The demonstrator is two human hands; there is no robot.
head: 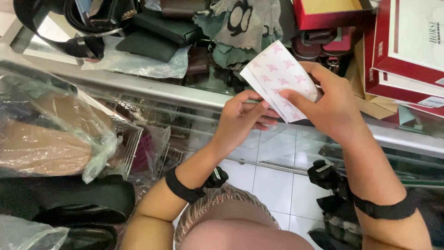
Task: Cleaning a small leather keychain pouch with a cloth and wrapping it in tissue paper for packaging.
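A white paper sheet (277,74) printed with small pink marks is folded and held up in front of a glass counter. My right hand (326,106) grips its right side, thumb on top of the paper. My left hand (243,118) pinches its lower left edge with fingers curled under it. Both forearms wear black straps, the left one (185,187) near the elbow and the right one (386,208) lower in the frame.
A glass display counter with a metal rail (152,88) runs across. On it lie dark wallets and a pouch (162,32), a grey-green cloth (240,28) and red-and-white boxes (407,51). Plastic-wrapped brown items (46,134) and a wire rack (129,139) sit left. White floor tiles (273,180) show below.
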